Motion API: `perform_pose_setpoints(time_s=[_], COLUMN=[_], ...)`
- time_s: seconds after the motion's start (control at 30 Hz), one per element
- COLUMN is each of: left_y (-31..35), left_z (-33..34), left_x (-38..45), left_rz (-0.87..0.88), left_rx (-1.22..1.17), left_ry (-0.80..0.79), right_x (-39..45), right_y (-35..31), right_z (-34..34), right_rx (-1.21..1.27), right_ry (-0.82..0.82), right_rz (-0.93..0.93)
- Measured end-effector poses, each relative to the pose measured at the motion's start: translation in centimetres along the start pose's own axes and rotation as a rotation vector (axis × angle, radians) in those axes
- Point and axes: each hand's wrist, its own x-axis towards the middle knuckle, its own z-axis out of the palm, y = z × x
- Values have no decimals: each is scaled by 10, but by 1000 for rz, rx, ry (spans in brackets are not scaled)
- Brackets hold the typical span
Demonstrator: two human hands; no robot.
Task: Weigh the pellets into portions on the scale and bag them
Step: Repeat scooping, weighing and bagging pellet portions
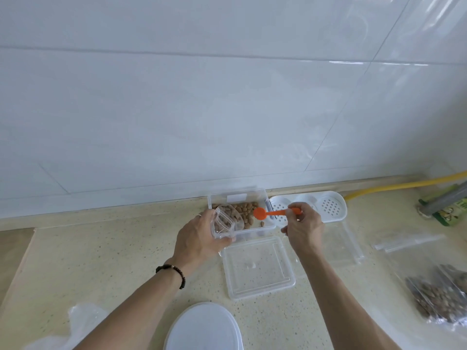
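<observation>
At a speckled countertop (106, 251) against a white tiled wall, a person portions brown pellets (246, 210) from a clear plastic tub (262, 198). The left hand (199, 238), fingers curled round it, holds a small clear bag (223, 224) tilted over the tub's near edge with its mouth open, likely so that strays drop back into the tub. The right hand (304, 227) pinches the handle of an orange scoop (260, 213), its bowl poised above the pellets; whether it is loaded cannot be told. The tub's lid (257, 267) lies just in front, filled bags (439, 296) sit well apart at right, and a white oval platform (204, 327), perhaps the scale, is nearest the camera.
</observation>
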Motion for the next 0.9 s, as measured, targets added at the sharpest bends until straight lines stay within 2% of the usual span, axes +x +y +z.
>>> perform_pose_setpoints(time_s=[0.1, 0.33, 0.63, 0.9], left_y=[-2, -4, -4, 0], left_z=[1, 3, 2, 0], left_x=[1, 1, 2, 2], left_rz=[13, 33, 32, -21], left_rx=[0, 21, 43, 45], left_ry=[10, 19, 9, -12], right_x=[-5, -12, -4, -2], right_y=[14, 15, 12, -19], right_z=[13, 35, 22, -11], right_rx=[-39, 114, 334, 430], right_ry=[-23, -147, 27, 1], right_rz=[35, 190, 414, 307])
